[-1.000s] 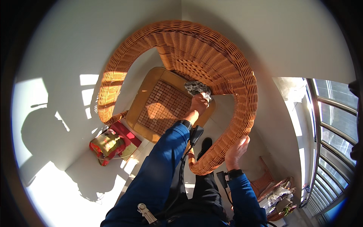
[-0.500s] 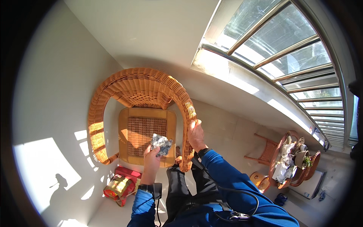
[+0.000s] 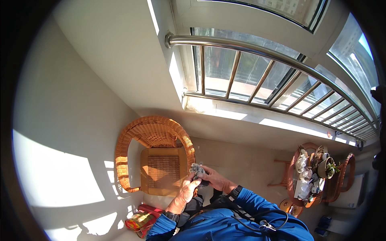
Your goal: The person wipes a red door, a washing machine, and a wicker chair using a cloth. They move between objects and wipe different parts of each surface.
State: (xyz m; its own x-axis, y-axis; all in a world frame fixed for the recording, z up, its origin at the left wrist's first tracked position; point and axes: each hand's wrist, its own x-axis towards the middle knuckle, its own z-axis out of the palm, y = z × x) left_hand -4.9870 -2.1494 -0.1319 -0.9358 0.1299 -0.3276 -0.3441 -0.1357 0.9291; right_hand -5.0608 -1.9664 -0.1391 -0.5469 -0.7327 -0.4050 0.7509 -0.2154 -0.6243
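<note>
My left hand [image 3: 186, 191] and my right hand [image 3: 216, 179] have come together in front of me, both gripping a crumpled grey-and-white cloth [image 3: 197, 169]. Part of the cloth is covered by the fingers, and a darker fold hangs below the right hand. Just beyond and to the left of my hands stands an orange wicker armchair [image 3: 122, 150]. On its seat lies a tan-edged cushion [image 3: 150, 187] with a brown beaded middle, partly in sunlight.
A red bag with a yellow package [image 3: 139, 220] sits on the floor at lower left. Metal railings [image 3: 249, 45] run along the window. At right, a table [image 3: 290, 179] carries plastic bags and a potted plant [image 3: 327, 168], with wicker chairs around it.
My right hand has left the chair's armrest and now grips the cloth together with my left hand. The view has tilted up toward the window, so the chair appears lower.
</note>
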